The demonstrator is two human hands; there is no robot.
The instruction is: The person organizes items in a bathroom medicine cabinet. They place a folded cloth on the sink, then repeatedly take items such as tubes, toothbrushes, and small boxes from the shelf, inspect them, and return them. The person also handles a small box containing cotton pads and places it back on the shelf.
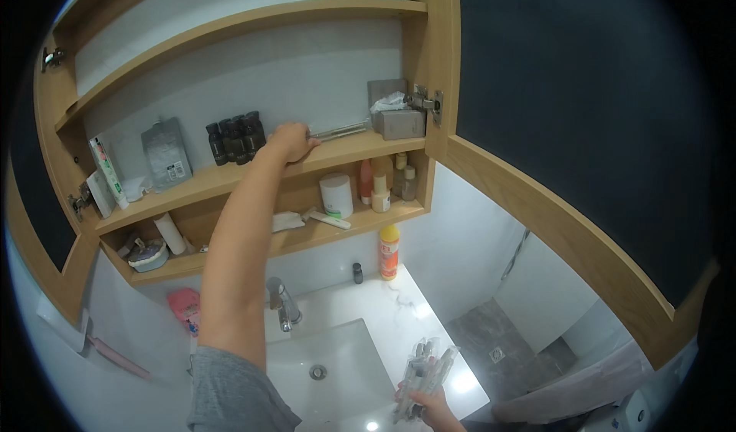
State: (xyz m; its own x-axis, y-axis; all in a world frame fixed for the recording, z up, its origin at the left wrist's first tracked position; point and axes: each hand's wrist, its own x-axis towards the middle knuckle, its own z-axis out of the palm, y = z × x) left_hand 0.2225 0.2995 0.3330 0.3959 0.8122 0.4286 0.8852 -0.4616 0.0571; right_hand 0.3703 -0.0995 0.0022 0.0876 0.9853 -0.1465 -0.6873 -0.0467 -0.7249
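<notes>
My left hand [292, 141] reaches across to the cabinet's middle shelf, its fingers closed around the near end of slim, clear-wrapped packets [342, 131] that lie along the shelf. The fingertips are partly hidden. Low over the white counter, my right hand [432, 404] grips a bundle of clear plastic-wrapped packets [424, 371], held upright beside the basin. Left of my left hand stand several small dark bottles [236, 139]. Grey boxes [401, 123] with crumpled clear plastic on them sit at the shelf's right end.
Open cabinet doors flank me; the right one [552, 219] spans much of that side. Below are a white canister [336, 195], small bottles [380, 193], a chrome faucet [283, 305], the basin [328, 397] and an orange bottle with a yellow cap [389, 254].
</notes>
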